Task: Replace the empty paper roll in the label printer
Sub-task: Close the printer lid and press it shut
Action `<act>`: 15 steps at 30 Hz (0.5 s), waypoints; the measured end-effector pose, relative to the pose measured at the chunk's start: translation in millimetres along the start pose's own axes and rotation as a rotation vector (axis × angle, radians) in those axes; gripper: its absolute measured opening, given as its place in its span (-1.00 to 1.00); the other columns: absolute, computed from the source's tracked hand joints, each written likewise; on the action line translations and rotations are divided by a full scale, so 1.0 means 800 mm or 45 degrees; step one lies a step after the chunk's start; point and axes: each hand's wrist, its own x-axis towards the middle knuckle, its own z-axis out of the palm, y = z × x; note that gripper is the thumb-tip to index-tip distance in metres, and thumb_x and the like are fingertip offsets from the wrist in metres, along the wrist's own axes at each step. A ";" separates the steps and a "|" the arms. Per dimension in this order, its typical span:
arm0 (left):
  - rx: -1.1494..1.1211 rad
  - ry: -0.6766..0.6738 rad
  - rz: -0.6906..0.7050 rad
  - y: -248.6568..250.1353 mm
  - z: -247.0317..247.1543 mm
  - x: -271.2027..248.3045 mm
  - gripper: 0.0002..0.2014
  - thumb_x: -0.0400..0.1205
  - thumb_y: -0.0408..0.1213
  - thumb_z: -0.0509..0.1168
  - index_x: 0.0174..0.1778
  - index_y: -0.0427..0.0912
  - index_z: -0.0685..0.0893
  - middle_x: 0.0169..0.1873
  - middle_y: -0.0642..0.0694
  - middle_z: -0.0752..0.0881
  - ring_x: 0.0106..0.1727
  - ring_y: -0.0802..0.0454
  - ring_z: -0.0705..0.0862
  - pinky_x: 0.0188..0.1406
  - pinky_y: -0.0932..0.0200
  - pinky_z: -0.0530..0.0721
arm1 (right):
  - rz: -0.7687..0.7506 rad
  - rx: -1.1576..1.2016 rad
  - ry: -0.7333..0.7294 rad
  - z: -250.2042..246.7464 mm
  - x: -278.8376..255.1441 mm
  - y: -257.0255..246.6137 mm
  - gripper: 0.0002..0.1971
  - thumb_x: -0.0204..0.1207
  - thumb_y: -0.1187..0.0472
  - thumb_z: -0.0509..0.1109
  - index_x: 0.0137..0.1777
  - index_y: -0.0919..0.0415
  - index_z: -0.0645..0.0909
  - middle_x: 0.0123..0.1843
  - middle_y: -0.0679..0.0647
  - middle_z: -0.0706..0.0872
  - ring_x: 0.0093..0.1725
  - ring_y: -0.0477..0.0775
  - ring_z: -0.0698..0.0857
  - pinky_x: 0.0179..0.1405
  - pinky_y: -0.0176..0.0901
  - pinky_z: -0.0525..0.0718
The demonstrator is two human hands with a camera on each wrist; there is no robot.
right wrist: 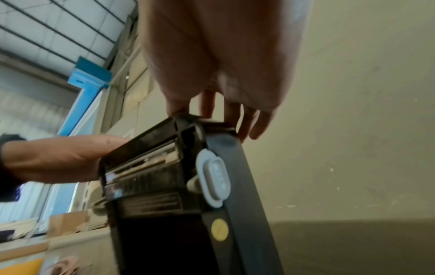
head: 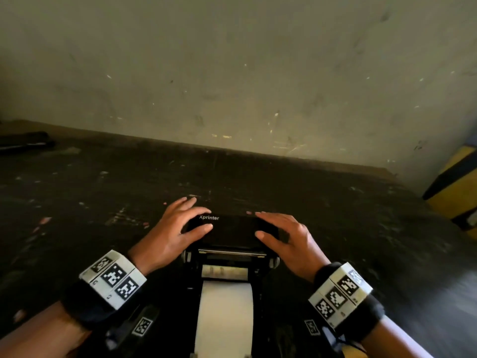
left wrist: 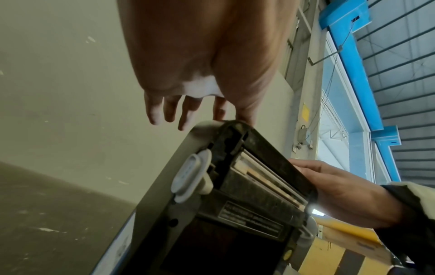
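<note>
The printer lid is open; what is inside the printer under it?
Under the raised printer lid, held by the left hand and right hand, lies a white paper roll. The roll's core and near end cannot be seen.

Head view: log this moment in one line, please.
lid: raised | left hand, right hand: on lid | paper roll: loaded

Head view dim, edges warped and smeared. Wrist views brighter, daylight from windows (left wrist: 339,111) beyond the fingers (left wrist: 154,109); right wrist motion-blurred.
</note>
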 end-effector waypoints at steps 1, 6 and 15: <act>-0.004 0.004 0.003 0.003 0.001 -0.013 -0.56 0.56 0.13 0.20 0.35 0.12 0.50 0.59 -0.05 0.23 0.59 0.21 -0.01 0.46 0.16 0.05 | -0.030 0.002 0.030 0.003 -0.013 -0.002 -0.56 0.52 0.00 0.39 0.41 -0.11 0.51 0.40 -0.09 0.58 0.42 -0.19 0.44 0.44 -0.15 0.43; 0.021 0.013 0.062 0.012 0.014 -0.090 -0.47 0.35 0.41 0.12 0.20 0.33 0.51 0.53 0.07 0.31 0.59 0.28 0.03 0.47 0.18 0.09 | -0.156 0.013 0.089 0.020 -0.083 -0.009 -0.57 0.45 -0.02 0.47 0.34 -0.12 0.56 0.30 -0.17 0.61 0.38 -0.16 0.47 0.42 0.03 0.47; 0.247 -0.112 -0.030 0.014 0.069 -0.215 -0.18 0.29 0.54 -0.07 0.44 0.23 0.35 0.60 0.02 0.19 0.58 0.23 -0.05 0.47 0.12 0.02 | -0.004 -0.264 -0.233 0.069 -0.197 -0.006 -0.15 0.45 -0.19 0.39 0.62 -0.16 -0.03 0.70 0.04 0.02 0.65 0.07 0.00 0.57 0.01 0.00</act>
